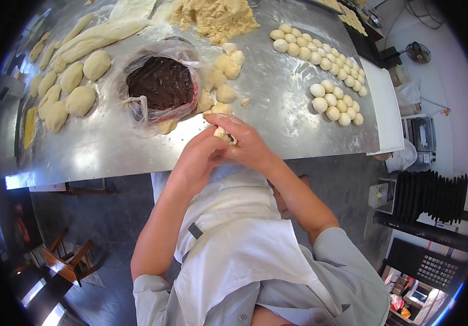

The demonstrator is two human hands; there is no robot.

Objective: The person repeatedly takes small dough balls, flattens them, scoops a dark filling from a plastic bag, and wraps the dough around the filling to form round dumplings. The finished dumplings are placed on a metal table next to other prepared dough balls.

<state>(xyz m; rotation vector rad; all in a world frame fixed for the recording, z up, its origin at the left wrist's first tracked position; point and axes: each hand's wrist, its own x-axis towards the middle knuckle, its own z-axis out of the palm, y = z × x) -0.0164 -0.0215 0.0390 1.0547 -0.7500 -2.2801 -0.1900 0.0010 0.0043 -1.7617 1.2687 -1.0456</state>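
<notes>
Both my hands close round a small white piece of dough (221, 133) at the table's near edge. A dark spot, seemingly filling, shows between its folds. My left hand (201, 155) presses on it from the left with curled fingers. Around its other side wraps my right hand (251, 142), thumb and fingers bent inward; the fingers hide most of the dough. Just beyond stands a clear plastic bag (146, 111), opened wide over a mass of dark brown paste (160, 84). Pale yellow dough lumps (226, 93) lie along the bag's right side.
On the steel table (277, 130), flattened dough rounds (71, 77) and a long dough strip (101, 38) lie left. A crumbly yellow mound (212, 16) sits at the back. Smooth dough balls (321, 54) stand in two groups at right. A yellow tool (30, 127) lies far left.
</notes>
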